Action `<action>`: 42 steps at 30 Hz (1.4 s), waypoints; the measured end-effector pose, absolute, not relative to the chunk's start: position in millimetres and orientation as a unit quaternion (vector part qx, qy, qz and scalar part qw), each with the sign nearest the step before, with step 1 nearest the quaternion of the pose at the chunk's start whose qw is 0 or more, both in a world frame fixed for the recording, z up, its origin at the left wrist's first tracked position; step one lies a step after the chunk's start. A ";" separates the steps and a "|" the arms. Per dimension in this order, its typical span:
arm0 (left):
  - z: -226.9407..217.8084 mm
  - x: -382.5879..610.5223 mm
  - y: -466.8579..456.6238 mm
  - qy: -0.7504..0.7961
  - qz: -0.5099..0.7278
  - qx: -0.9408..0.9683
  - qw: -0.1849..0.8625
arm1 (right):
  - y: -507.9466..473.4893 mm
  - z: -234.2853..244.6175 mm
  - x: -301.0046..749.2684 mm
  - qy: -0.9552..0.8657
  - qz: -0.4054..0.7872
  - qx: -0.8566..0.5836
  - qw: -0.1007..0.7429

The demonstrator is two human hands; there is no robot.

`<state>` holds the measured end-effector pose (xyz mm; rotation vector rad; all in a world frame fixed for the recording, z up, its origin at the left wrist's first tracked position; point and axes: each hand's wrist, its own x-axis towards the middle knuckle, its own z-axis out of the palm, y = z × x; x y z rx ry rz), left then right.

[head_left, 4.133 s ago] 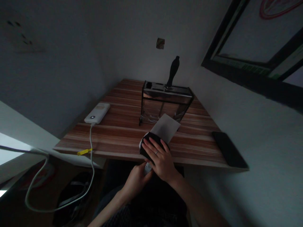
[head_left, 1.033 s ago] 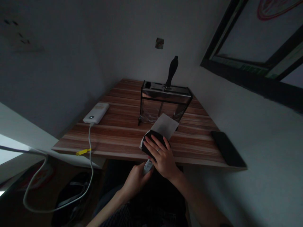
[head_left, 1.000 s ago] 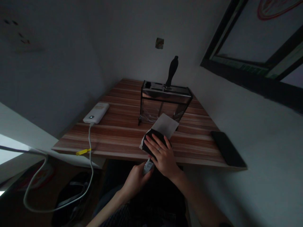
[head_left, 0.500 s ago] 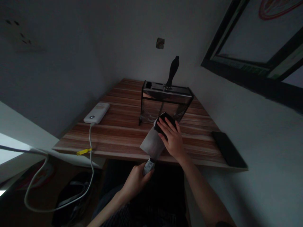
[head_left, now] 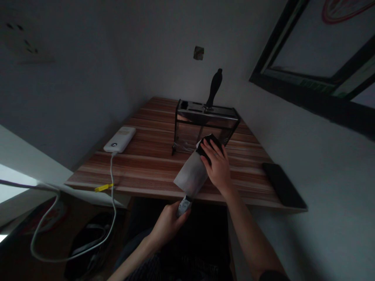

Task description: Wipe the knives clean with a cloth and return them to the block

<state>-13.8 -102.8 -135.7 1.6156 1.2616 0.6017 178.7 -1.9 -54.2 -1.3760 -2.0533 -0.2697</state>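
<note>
My left hand [head_left: 168,222] is closed around the grey patterned handle [head_left: 183,207] of a cleaver at the table's front edge. The cleaver's broad grey blade [head_left: 190,175] points away from me over the tabletop. My right hand [head_left: 216,164] presses a black sheet [head_left: 208,145] with a pale underside, like sandpaper, onto the far end of the blade, its fingers laid over it. The blade's tip is hidden beneath the sheet. Just behind stands a clear-sided knife block [head_left: 190,132] with a black frame; a black knife handle [head_left: 215,88] sticks up from its top.
The wood-grain table [head_left: 146,164] meets walls at the back and right. A white power bank [head_left: 120,139] with a white cable [head_left: 113,199] and yellow tag [head_left: 103,187] lies left. A black phone [head_left: 283,185] lies at the right edge. A dark frame [head_left: 310,93] leans on the right wall.
My right hand has slid the black sheet a little farther up and right along the blade, baring more of it. My left hand keeps the cleaver nearly still.
</note>
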 end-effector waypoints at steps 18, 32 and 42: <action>-153.8 -11.1 -101.5 0.522 0.288 0.663 0.452 | -85.6 -91.9 122.8 -0.852 0.015 -0.446 0.275; -152.7 -10.4 -101.1 0.504 0.360 0.651 0.439 | -90.6 -99.5 127.3 -0.909 -0.011 -0.356 0.218; -157.6 -9.2 -101.4 0.503 0.344 0.639 0.470 | -83.3 -97.6 131.8 -0.919 -0.042 -0.340 0.194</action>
